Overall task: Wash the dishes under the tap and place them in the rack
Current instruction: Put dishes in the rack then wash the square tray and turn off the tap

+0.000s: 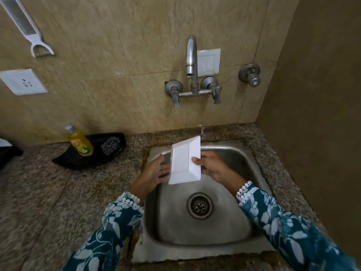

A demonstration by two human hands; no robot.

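Pinching the tilted white dish (185, 160) over the sink (244, 229), right hand (212, 168); left hand (156, 171) spread beside it.

White rectangular dish (185, 160), underside up, tilted over sink (230, 153)

Both forearms are stretched forward from the lower corners of the view, each clad in a teal, white-flowered sleeve with a scalloped lace cuff (244, 192). The left hand (154, 173) is held palm inward – its fingers (163, 167) straight and spread, laid against the hidden side of a white rectangular dish (184, 161). The right hand (213, 169) is curled round the dish's opposite edge – thumb (196, 160) pressed on the near face, fingers hidden behind it. The wrists are level, well apart.
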